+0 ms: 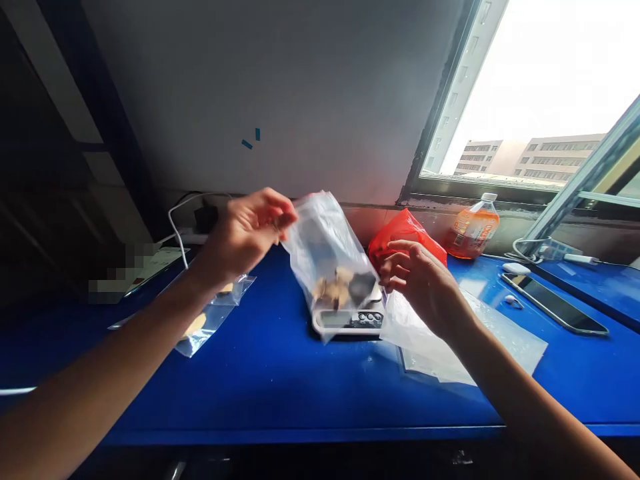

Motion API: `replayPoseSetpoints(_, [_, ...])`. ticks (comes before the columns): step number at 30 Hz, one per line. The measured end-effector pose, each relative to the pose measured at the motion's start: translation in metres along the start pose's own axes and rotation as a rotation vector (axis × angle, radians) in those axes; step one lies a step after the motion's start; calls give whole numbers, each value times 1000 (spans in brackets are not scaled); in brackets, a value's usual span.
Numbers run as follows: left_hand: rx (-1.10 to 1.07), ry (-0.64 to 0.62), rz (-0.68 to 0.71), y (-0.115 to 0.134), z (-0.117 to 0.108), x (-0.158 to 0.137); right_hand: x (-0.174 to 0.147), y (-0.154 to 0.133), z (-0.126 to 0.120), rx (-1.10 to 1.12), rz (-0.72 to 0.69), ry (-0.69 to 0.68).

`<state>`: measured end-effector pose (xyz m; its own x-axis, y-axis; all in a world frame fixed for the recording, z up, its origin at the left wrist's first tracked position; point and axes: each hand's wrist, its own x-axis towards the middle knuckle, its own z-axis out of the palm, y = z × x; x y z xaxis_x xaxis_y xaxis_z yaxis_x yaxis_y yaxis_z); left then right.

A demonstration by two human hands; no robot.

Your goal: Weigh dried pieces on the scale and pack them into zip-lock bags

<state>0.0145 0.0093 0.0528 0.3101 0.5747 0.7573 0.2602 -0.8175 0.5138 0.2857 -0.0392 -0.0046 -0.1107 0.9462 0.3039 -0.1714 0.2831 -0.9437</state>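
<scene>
My left hand [253, 230] is closed in a pinch at the upper left edge of a clear plastic bag [333, 230], slightly blurred by motion. Several pale brown pieces [334, 290] show at the bag's lower end; their kind is unclear. The bag hangs tilted over a small white kitchen scale [345, 323], hiding much of its top. At the bag's lower right side is my right hand [420, 280], its fingers loosely bent and apart. Whether its fingertips touch the bag cannot be made out.
Flat plastic bags [470, 340] lie right of the scale on the blue table [280, 393]. Behind them are a red plastic bag [407, 230] and an orange drink bottle [475, 227]. A phone [557, 303] lies right; filled clear bags [205, 327] lie left.
</scene>
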Motion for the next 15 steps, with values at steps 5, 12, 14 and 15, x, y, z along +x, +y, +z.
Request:
replayPoseSetpoints(5, [-100, 212, 128, 10, 12, 51, 6, 13, 5, 32, 103, 1])
replayPoseSetpoints(12, [-5, 36, 21, 16, 91, 62, 0, -31, -25, -98, -239, 395])
replayPoseSetpoints(14, [87, -3, -105, 12, 127, 56, -6, -44, -48, -236, -355, 665])
replayPoseSetpoints(15, [163, -63, -151, 11, 146, 54, -10, -47, -60, -331, -394, 806])
